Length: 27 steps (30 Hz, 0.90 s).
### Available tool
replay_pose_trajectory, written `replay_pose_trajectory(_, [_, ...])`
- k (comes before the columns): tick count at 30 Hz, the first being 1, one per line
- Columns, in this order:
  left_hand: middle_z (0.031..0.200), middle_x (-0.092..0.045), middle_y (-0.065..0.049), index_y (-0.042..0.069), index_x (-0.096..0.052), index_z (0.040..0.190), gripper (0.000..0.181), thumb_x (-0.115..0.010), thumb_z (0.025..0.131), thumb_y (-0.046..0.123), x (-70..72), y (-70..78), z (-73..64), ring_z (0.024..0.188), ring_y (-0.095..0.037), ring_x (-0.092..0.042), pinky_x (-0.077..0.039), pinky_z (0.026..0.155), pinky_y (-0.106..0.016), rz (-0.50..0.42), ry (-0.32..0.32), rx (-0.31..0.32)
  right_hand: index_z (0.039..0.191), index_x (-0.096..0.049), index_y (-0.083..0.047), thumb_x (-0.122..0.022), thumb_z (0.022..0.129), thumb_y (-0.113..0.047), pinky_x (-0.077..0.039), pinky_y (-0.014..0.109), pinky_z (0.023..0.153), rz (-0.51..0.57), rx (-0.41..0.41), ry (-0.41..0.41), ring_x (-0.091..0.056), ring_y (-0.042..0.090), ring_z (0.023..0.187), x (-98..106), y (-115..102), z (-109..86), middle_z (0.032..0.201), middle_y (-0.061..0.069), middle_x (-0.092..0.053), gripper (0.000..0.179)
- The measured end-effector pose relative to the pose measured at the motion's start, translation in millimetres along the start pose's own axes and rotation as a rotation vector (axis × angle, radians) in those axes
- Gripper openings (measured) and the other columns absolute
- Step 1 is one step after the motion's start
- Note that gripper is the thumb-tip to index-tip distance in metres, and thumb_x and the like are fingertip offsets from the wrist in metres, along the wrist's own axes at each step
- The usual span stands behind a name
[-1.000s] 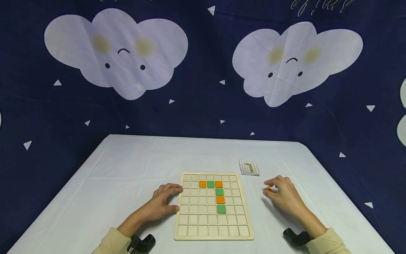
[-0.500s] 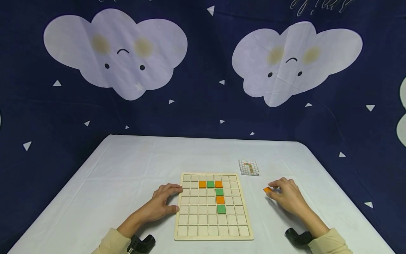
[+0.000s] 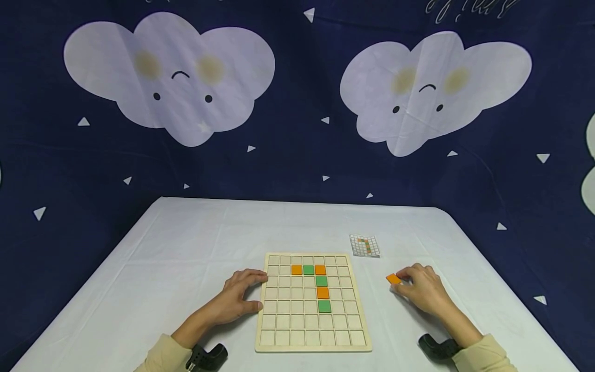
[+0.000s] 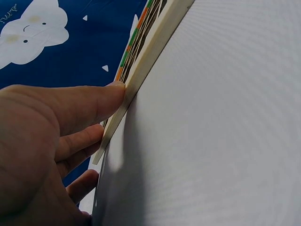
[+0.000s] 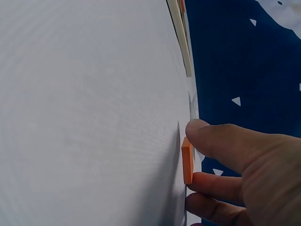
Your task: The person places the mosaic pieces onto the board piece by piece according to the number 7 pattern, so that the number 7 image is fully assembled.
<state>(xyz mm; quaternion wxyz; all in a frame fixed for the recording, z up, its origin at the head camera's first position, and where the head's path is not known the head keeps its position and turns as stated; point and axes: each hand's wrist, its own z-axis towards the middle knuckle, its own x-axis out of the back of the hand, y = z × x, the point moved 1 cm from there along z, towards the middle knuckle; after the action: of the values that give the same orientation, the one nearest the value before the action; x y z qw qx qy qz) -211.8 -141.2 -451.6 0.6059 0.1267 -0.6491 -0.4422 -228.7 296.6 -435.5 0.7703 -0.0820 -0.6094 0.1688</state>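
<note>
A pale wooden grid board (image 3: 284, 322) lies flat on the table. Set in its cells are orange tiles (image 3: 296, 269) and green tiles (image 3: 324, 306), in a short row near the top with a column running down from its right end. My left hand (image 3: 234, 298) rests against the board's left edge, thumb and fingertips touching it; the left wrist view shows the thumb (image 4: 94, 104) at the rim. Right of the board, my right hand (image 3: 424, 287) pinches a loose orange tile (image 3: 392, 279) between thumb and fingers, close over the tabletop. The tile's edge (image 5: 187, 162) faces the right wrist camera.
A small printed card (image 3: 364, 246) with a coloured grid pattern lies beyond the board's upper right corner. White cloth covers the table (image 3: 209, 227). Behind it hangs a dark blue curtain (image 3: 297, 165) with clouds and triangles.
My right hand has drawn slightly right and toward me, and more of the orange tile shows beyond its fingertips. The left hand and the board have stayed put.
</note>
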Motion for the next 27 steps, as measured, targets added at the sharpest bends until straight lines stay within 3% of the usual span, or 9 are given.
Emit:
replay_pose_trajectory(6, [0.137,-0.048,-0.006,0.007,-0.056,0.127,0.053,-0.073,0.078,0.017,0.2,-0.3,0.3,0.131,-0.032,-0.033,-0.014,0.107,-0.061,0.003,-0.004,-0.004,0.094,-0.072,-0.005,-0.079,0.070,-0.034,-0.038,0.042,0.073,-0.013,0.009,0.008,-0.052,0.026,0.085,-0.9,1.1,0.5,0.091,0.009,-0.066,0.039])
replay_pose_trajectory(27, [0.137,-0.048,-0.006,0.007,-0.056,0.127,0.054,-0.073,0.078,0.017,0.0,-1.5,0.0,0.130,-0.032,-0.034,-0.015,0.106,-0.060,0.003,-0.004,-0.009,0.090,-0.073,-0.007,-0.075,0.071,-0.020,-0.037,0.037,0.066,-0.035,0.025,0.060,-0.049,0.021,0.077,-2.2,4.7,0.5,0.082,0.003,-0.063,0.023])
